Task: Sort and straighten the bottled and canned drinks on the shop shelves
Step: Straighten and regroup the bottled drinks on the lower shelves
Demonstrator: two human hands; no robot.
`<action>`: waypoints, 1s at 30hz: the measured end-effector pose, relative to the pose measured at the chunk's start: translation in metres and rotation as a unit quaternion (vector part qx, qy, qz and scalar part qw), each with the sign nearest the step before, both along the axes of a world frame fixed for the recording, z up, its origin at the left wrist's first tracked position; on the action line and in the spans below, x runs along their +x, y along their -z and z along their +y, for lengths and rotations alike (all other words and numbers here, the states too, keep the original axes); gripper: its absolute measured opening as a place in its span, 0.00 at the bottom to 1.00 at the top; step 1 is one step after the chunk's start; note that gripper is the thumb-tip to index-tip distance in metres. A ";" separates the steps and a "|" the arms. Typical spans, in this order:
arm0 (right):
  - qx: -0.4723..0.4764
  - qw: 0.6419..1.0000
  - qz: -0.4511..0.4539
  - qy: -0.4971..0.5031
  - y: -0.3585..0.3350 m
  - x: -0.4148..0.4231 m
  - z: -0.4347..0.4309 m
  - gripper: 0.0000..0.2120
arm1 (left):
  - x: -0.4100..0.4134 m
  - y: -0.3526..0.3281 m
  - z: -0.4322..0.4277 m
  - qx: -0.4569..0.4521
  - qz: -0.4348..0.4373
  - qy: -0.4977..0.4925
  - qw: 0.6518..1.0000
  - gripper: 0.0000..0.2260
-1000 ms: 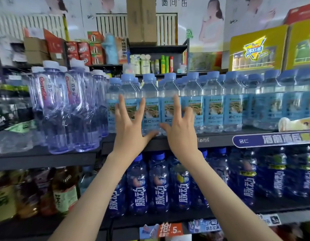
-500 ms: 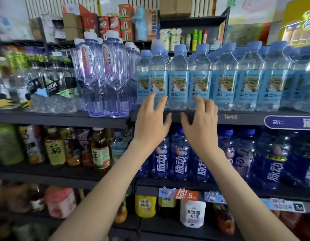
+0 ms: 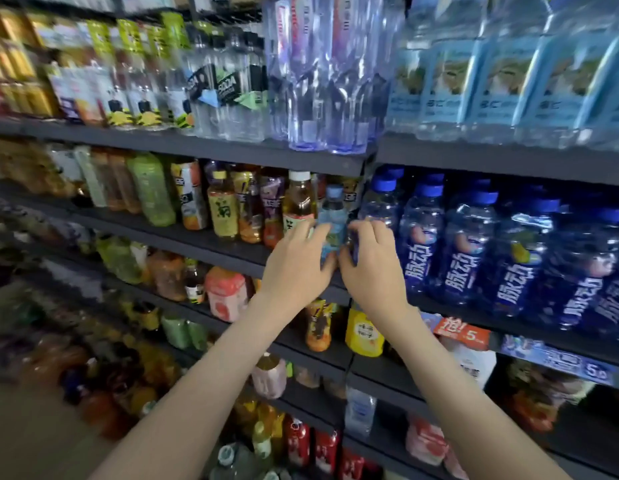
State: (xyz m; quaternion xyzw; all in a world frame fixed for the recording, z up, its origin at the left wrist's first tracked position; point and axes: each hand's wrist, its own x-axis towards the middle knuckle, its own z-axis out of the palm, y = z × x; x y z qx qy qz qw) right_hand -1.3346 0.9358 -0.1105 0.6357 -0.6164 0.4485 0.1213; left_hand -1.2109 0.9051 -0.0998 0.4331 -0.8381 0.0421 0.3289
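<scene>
Second shelf, at the join of two bays. Small water bottle point(image 3: 332, 220) stands tight between a white-capped tea bottle point(image 3: 300, 199) on its left and the blue drink bottles point(image 3: 467, 244) on its right, with no gap on either side. Left hand point(image 3: 294, 271) and right hand point(image 3: 374, 268) fill the near front. The blue row is packed shoulder to shoulder out to the right edge. A low slot stays free over the caps, under the upper shelf board point(image 3: 197, 146). The near side in front of the shelves is open.
</scene>
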 end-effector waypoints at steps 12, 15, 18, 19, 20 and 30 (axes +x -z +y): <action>0.058 0.992 -0.034 -0.103 0.004 0.258 -0.117 0.15 | 0.304 0.022 -0.088 0.076 -0.013 -0.171 0.982 0.20; 0.057 0.990 -0.044 -0.123 0.002 0.339 -0.158 0.15 | 0.389 0.023 -0.116 0.090 -0.010 -0.197 0.976 0.20; 0.082 0.984 -0.065 -0.142 0.003 0.415 -0.197 0.18 | 0.458 0.027 -0.146 0.098 -0.011 -0.213 0.972 0.20; 0.090 0.982 -0.072 -0.150 0.005 0.437 -0.208 0.18 | 0.478 0.028 -0.157 0.099 -0.010 -0.220 0.970 0.20; 0.094 0.980 -0.074 -0.159 0.007 0.457 -0.221 0.17 | 0.497 0.031 -0.168 0.101 -0.010 -0.227 0.969 0.20; 0.117 0.966 -0.151 -0.176 0.035 0.599 -0.395 0.22 | 0.639 0.057 -0.327 0.081 -0.006 -0.233 0.969 0.19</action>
